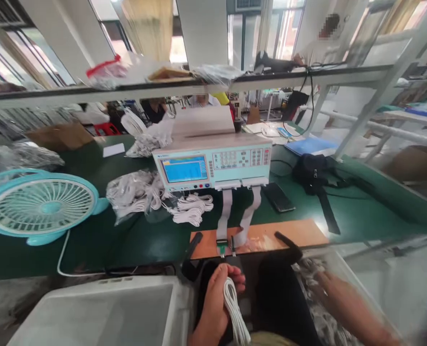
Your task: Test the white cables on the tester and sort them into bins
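My left hand (219, 300) is in front of me, low in the middle, with fingers curled around a coiled bundle of white cable (236, 315). Off to the right, my right hand (327, 286) reaches down into a pale bin (357, 283), over a heap of plastic-wrapped pieces (321, 307). Motion smears its fingers, so their hold is unclear. Just beyond my left hand, a green connector board (222, 248) and a second connector (232, 246) sit at the table edge, joined by grey ribbon cables (225, 211) to a bench tester (213, 166) with a lit blue screen.
A turquoise fan (47, 206) stands at left, beside bagged cables (132, 192) and loose white cable coils (192, 209). A phone (279, 197) and black bag (310, 173) lie right of the tester. Another bin (101, 307) is at lower left; a shelf (199, 84) spans above.
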Available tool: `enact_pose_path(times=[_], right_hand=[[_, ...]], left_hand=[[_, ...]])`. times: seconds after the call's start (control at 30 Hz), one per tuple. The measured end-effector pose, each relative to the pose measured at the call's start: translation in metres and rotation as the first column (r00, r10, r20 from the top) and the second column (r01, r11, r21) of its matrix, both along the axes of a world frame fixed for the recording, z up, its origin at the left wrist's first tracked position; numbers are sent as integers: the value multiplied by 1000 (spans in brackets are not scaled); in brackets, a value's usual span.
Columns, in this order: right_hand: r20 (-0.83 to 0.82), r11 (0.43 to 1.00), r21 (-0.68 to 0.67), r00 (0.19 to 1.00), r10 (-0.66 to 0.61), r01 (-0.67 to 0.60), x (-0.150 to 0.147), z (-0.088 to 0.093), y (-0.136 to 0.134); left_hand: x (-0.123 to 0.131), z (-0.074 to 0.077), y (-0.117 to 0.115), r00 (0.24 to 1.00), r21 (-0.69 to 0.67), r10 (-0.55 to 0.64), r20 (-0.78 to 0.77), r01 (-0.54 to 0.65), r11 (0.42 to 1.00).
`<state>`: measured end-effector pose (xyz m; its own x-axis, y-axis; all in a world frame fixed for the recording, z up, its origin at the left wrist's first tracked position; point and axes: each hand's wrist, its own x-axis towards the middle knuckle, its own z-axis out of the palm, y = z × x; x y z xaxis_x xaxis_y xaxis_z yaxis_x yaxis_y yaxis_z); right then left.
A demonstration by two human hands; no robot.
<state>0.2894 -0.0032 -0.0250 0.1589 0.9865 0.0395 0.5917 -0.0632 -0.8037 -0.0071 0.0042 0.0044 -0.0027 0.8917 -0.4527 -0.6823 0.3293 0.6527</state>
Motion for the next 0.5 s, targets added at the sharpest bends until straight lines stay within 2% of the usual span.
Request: enact_pose_path(times=[0.03,0.07,0.13,0.17,0.23,0.3,0.33,0.4,0.47,0.5], right_hand=[[59,994,-50,993,98,-95,-11,8,-4],[30,976,-97,980,196,-193,-29,15,-8],[-102,900,-166,915,391,-403,-73,28,-13],[-175,870,-176,884,433,-461,-96,33,-14],[-332,805,-179,805,492,-566,-132,37,-14],[-446,779,-135,740,504,-612,-152,36,-12],[-517,771,-115,700,492,-627,-156,33,-11],[-687,763,-108,602,406,-637,-158,26,-8],[-810,776,-158,529,252,-611,-154,19,-6],[-825,789,-206,536,177,-578,-152,15,-5]], left_hand=[[2,2,0,999,-11,4,37,-4,1000],[5,2,1,998,-21,2,63,0,1000],[13,2,2,997,-31,10,79,-8,999],[18,1,2,998,-30,24,60,-22,999],[24,2,3,997,0,56,-55,-56,998],[25,5,1,963,84,32,-266,-10,996],[24,6,-1,920,129,4,-391,51,990],[16,7,-9,777,226,5,-629,177,958],[3,3,-19,586,344,129,-800,272,899],[-4,-1,-25,485,394,200,-851,339,854]])
